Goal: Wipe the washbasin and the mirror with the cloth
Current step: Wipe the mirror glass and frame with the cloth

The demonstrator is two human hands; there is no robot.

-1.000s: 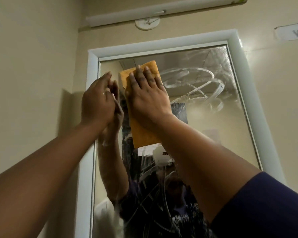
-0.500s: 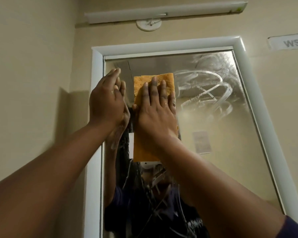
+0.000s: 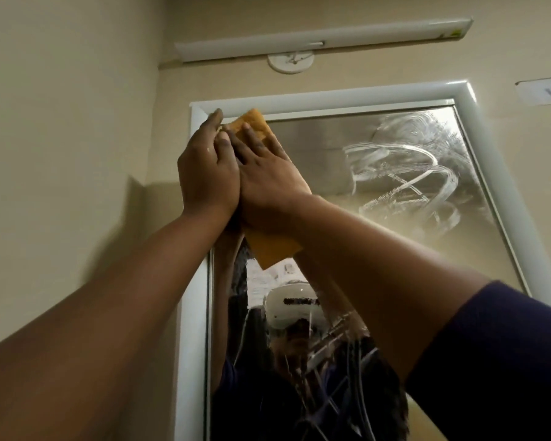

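A: Cloth [image 3: 274, 253] position?

B: Flat on the mirror [image 3: 347, 192], at its upper left corner. Top edge touches the mirror's white frame [image 3: 331, 95].

A: Orientation?

B: Long axis runs up-down, tilted; upper end leans toward the mirror's left side, lower corner points down and right.

A: Hands?

B: Right hand [image 3: 268, 183] lies flat on the cloth, fingers straight, pressing it to the glass. Left hand [image 3: 204, 173] sits just beside it, touching, fingers extended toward the frame corner; whether it presses cloth or glass, cannot tell.

A: Glass elsewhere?

B: White swirled smears [image 3: 404, 173] on the mirror's upper right. A tube light [image 3: 325, 38] above the mirror.
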